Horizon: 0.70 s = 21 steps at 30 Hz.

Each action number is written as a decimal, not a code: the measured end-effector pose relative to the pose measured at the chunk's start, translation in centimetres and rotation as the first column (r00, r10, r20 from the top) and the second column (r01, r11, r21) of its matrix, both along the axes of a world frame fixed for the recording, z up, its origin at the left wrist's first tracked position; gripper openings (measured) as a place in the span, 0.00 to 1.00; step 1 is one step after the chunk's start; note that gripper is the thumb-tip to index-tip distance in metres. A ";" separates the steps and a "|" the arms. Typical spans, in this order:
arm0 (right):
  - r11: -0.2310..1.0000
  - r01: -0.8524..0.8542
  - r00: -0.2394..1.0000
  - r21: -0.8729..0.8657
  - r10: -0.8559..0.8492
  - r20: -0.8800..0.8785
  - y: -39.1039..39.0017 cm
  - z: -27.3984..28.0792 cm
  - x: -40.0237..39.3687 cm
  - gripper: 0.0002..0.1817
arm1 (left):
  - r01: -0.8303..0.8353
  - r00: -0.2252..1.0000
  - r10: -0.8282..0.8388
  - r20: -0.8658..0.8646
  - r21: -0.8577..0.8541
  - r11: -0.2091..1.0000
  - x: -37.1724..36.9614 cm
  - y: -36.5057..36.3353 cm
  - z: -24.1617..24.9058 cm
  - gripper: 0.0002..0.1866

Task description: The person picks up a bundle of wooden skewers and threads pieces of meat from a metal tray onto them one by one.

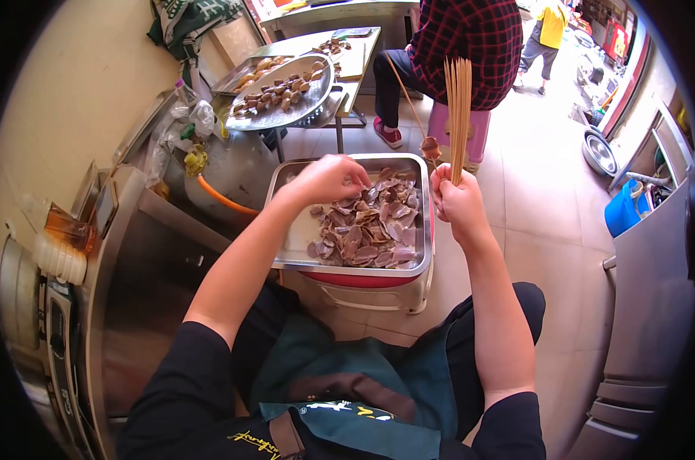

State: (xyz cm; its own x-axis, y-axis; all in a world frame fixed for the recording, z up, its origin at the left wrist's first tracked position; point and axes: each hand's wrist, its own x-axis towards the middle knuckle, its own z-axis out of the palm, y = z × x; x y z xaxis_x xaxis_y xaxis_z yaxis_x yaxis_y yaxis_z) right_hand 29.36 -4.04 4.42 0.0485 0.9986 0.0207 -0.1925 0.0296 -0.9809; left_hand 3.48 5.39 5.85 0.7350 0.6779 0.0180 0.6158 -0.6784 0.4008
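Note:
A metal tray (pixel 290 257) in front of me holds a heap of thin brown-purple meat slices (pixel 370 226). Over the far edge of that heap is my left hand (pixel 331 179), its fingers curled together at the slices; what lies between the fingertips I cannot make out. My right hand (pixel 461 205), at the tray's right rim, is closed around an upright bundle of wooden skewers (pixel 458 115). One separate skewer (pixel 406 90) leans left from the same hand, with a few pieces of meat (pixel 430 148) threaded low on it.
Beneath the tray is a pale stool (pixel 378 295). A perforated metal pan (pixel 282 96) of filled skewers sits on a table ahead left. A person in a checked shirt (pixel 470 46) sits on a pink stool (pixel 478 138). An orange hose (pixel 225 198) runs left; a steel cabinet (pixel 646 284) stands right.

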 end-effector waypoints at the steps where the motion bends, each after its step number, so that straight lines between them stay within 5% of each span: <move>1: 1.000 -0.001 1.000 0.002 0.001 0.003 0.0 0.0 0.0 0.10 | -0.051 0.994 0.052 -0.092 0.012 0.999 1.0 -0.6 -0.3 0.11; 5: 1.000 0.005 1.000 0.006 -0.005 -0.003 0.1 -0.3 -0.2 0.10 | -0.157 0.915 0.218 -0.340 0.200 0.967 3.9 -2.3 0.0 0.17; 10: 1.000 -0.003 1.000 0.028 0.003 0.005 -0.1 -0.2 0.0 0.10 | -0.233 0.920 0.256 -0.297 0.112 0.966 4.5 -1.0 -1.3 0.15; 14: 1.000 0.004 1.000 0.021 -0.003 -0.007 -0.2 0.0 0.2 0.10 | -0.334 0.934 0.342 -0.102 0.082 0.939 3.0 -1.1 -1.2 0.10; 17: 1.000 0.015 1.000 0.013 -0.015 -0.007 -0.2 0.0 0.0 0.10 | -0.389 0.919 0.395 0.000 -0.173 0.905 2.1 -0.2 -0.6 0.11; 21: 1.000 0.018 1.000 0.025 -0.018 -0.004 -0.1 0.1 -0.2 0.10 | -0.257 0.966 0.250 -0.061 -0.185 0.948 1.8 -0.2 0.7 0.13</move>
State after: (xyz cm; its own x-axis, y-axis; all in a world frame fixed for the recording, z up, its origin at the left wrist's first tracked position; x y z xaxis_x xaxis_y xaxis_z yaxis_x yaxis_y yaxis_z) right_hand 29.18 -4.16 4.56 0.0666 0.9967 0.0455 -0.1954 0.0577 -0.9790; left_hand 5.30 5.14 6.55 0.5360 0.8303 -0.1527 0.7741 -0.4112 0.4814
